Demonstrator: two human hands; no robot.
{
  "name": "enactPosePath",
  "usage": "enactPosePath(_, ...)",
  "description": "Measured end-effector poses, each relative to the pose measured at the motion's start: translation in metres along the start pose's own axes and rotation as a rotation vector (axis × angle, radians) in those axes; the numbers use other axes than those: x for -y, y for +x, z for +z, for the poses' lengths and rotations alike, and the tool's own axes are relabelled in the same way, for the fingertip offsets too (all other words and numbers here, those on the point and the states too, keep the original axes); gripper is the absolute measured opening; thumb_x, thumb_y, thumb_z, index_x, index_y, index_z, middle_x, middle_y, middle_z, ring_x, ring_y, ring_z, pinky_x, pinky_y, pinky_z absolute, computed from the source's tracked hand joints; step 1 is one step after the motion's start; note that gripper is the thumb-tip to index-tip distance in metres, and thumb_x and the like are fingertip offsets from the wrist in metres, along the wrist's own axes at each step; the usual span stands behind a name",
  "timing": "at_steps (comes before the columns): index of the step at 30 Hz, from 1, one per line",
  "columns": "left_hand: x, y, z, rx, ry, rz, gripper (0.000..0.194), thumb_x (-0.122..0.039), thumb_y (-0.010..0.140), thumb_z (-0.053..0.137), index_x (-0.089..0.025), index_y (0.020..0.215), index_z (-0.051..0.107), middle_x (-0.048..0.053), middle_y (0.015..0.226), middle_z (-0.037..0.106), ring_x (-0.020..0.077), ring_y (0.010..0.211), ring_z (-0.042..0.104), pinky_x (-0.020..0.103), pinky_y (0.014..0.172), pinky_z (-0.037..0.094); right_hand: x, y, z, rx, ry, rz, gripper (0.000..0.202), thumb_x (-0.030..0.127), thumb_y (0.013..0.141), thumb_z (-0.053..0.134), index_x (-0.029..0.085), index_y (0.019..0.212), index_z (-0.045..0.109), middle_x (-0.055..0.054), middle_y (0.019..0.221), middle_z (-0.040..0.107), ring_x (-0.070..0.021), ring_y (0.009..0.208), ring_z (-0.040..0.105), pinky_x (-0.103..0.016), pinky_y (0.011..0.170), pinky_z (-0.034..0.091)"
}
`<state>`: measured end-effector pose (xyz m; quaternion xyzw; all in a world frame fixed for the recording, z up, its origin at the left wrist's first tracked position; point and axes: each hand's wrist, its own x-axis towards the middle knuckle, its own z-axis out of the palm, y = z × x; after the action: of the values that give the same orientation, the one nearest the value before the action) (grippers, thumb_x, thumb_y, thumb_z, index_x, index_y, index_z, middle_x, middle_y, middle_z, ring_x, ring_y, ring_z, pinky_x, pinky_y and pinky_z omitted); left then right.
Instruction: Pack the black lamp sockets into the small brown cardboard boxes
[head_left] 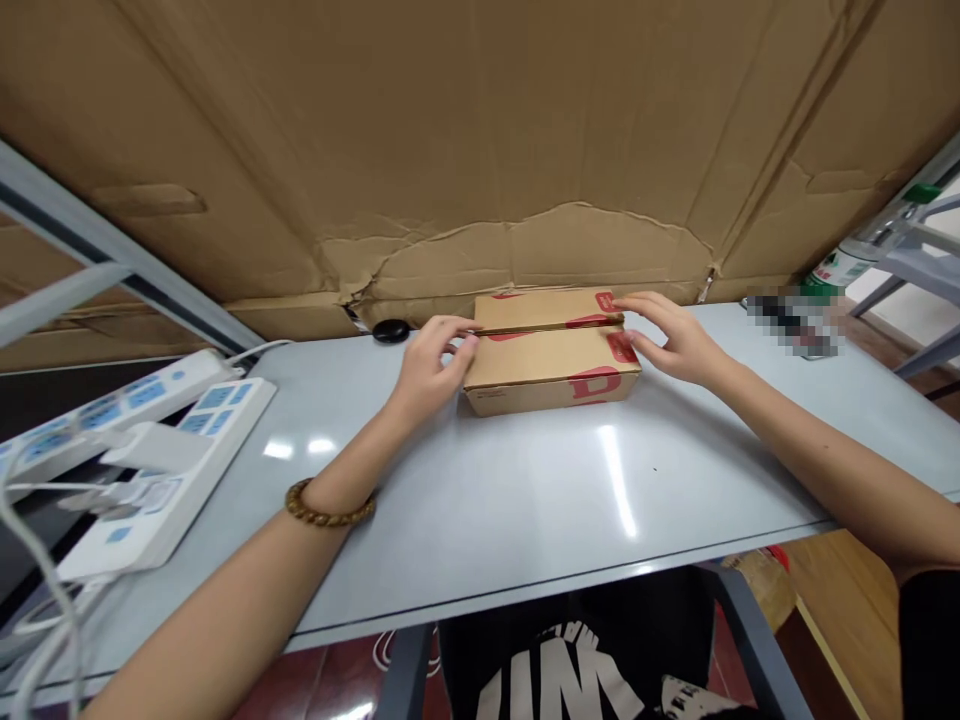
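A brown cardboard box with red printing sits on the grey table. Its two top flaps meet at a narrow seam across the middle. At the box's left end is my left hand, fingertips and thumb touching its edge near the seam. My right hand rests at the other end, its fingers apart and their tips at the right edge. A beaded bracelet circles my left wrist.
White power strips with cables lie at the left. A small black round object is behind my left hand. A plastic bottle and a blurred item are at the right. Large cardboard stands behind the table.
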<state>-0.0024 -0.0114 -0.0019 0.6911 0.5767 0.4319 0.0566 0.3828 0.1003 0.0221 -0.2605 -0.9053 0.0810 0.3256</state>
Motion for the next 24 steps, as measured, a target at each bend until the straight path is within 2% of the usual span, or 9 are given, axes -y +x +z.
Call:
enactPosePath(2,-0.005,-0.001,-0.004,0.100,-0.008,0.041,0.046,-0.053,0.106,0.054,-0.021,0.128,0.077,0.015,0.144,0.067,0.0295,0.134,0.065,0.041,0.103,0.060,0.019,0.008,0.002,0.113,-0.017,-0.038,0.048,0.044,0.110,0.058,0.032,0.156,0.063,-0.015,0.155,0.066,-0.0377,0.142,0.062,-0.060,0.117,0.052)
enactPosePath(4,-0.007,-0.002,-0.008,0.177,0.004,0.049,0.047,-0.056,0.104,0.060,-0.022,0.132,0.078,0.016,0.151,0.061,0.0325,0.142,0.060,0.046,0.111,0.057,0.030,0.013,0.006,0.210,-0.035,-0.093,0.043,0.043,0.110,0.056,0.030,0.147,0.072,-0.016,0.151,0.068,-0.0395,0.141,0.062,-0.063,0.117,0.049)
enactPosePath(7,-0.009,0.001,-0.018,0.272,0.047,0.104,0.047,-0.056,0.100,0.071,-0.025,0.135,0.079,0.015,0.152,0.060,0.0353,0.145,0.057,0.055,0.124,0.048,0.036,0.017,0.008,0.266,-0.029,-0.114,0.040,0.045,0.110,0.055,0.027,0.133,0.081,-0.018,0.145,0.071,-0.0403,0.138,0.065,-0.064,0.116,0.050)
enactPosePath(10,-0.016,0.007,-0.028,0.355,0.099,0.183,0.049,-0.057,0.097,0.079,-0.025,0.135,0.080,0.015,0.158,0.060,0.0382,0.150,0.052,0.059,0.130,0.040,0.036,0.018,0.003,0.307,-0.020,-0.041,0.045,0.054,0.105,0.064,0.029,0.138,0.081,-0.015,0.155,0.067,-0.0423,0.142,0.062,-0.066,0.119,0.049)
enactPosePath(14,-0.031,0.017,-0.034,0.486,0.147,0.191,0.061,-0.060,0.090,0.086,-0.025,0.140,0.080,0.014,0.157,0.065,0.0395,0.146,0.056,0.056,0.124,0.046,0.039,0.021,-0.007,0.382,-0.032,0.055,0.057,0.064,0.098,0.071,0.032,0.145,0.078,-0.010,0.166,0.061,-0.0431,0.150,0.058,-0.063,0.119,0.053)
enactPosePath(17,-0.039,0.021,-0.036,0.545,0.172,0.177,0.062,-0.058,0.090,0.086,-0.024,0.142,0.079,0.014,0.155,0.067,0.0384,0.142,0.061,0.050,0.119,0.049,0.044,0.025,-0.010,0.404,-0.089,0.056,0.058,0.062,0.097,0.072,0.031,0.145,0.078,-0.009,0.165,0.063,-0.0420,0.149,0.060,-0.057,0.114,0.058)
enactPosePath(20,-0.044,0.023,-0.039,0.564,0.214,0.204,0.055,-0.056,0.092,0.083,-0.024,0.137,0.081,0.013,0.152,0.069,0.0382,0.138,0.064,0.048,0.115,0.051,0.052,0.026,-0.009,0.381,-0.179,-0.028,0.053,0.058,0.098,0.069,0.026,0.139,0.080,-0.012,0.161,0.067,-0.0418,0.144,0.066,-0.055,0.111,0.058)
enactPosePath(24,-0.055,0.015,-0.044,0.573,0.254,0.298,0.045,-0.054,0.095,0.079,-0.028,0.132,0.083,0.009,0.135,0.078,0.0352,0.124,0.071,0.044,0.104,0.054,0.065,0.014,-0.006,0.323,-0.321,-0.181,0.054,0.057,0.103,0.062,0.016,0.135,0.077,-0.022,0.151,0.072,-0.0448,0.135,0.070,-0.060,0.107,0.056)
